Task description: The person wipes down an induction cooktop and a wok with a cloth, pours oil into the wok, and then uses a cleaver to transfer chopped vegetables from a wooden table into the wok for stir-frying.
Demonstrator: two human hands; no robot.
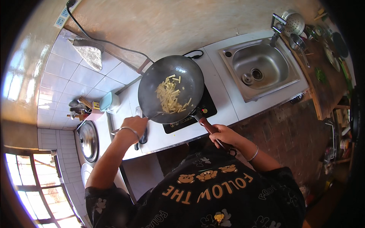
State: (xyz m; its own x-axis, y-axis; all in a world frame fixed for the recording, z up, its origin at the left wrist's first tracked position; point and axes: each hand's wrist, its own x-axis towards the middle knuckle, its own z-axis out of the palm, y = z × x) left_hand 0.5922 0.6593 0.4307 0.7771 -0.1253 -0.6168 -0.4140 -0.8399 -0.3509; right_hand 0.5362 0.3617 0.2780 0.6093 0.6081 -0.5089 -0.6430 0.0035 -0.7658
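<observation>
A dark wok (192, 77) sits over a black induction cooker (210, 104) with a lit red light. Pale cut strips of food (169, 95) are heaped in its lower middle, with a few loose pieces around them. My right hand (223, 135) is wrapped around the wok's brown handle (208, 126). At the near left rim, my left hand (134, 126) grips a thin metal cooking utensil (154, 116) that reaches into the wok. Its far end is hard to make out among the strips. A dark-handled tool (144, 137) lies on the counter beside my left hand, partly hidden.
A steel sink (263, 65) with a faucet (276, 27) is to the right. Beyond it, a wooden table (322, 94) holds pots and greens. On the left are a lidded container (109, 102), a utensil holder (95, 114) and a round metal lid (88, 141). A power cord (111, 43) runs behind the wok.
</observation>
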